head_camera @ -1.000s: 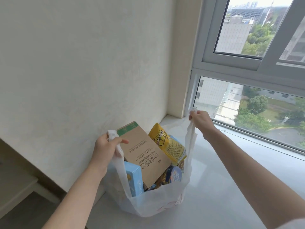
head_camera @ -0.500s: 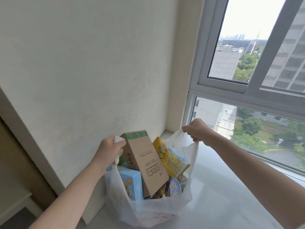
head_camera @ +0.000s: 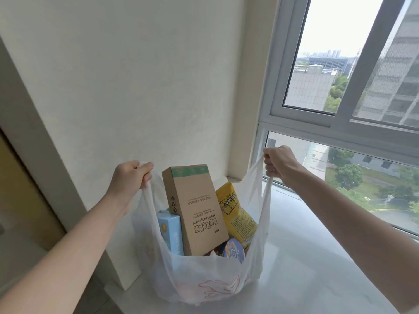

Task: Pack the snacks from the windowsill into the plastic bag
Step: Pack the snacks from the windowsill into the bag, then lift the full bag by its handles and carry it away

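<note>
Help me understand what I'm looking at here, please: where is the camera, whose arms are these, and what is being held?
There is no machine here. A person wears one camera on the head, looking forward and down, so both bare arms reach in from the bottom of the picture. The left hand grips one handle of a white plastic bag, and the right hand grips the other, holding its mouth open. The bag's bottom is at the pale windowsill, beside the wall and under the window. Inside stand a brown box, a blue box, a yellow packet and a round blue lid.
</note>
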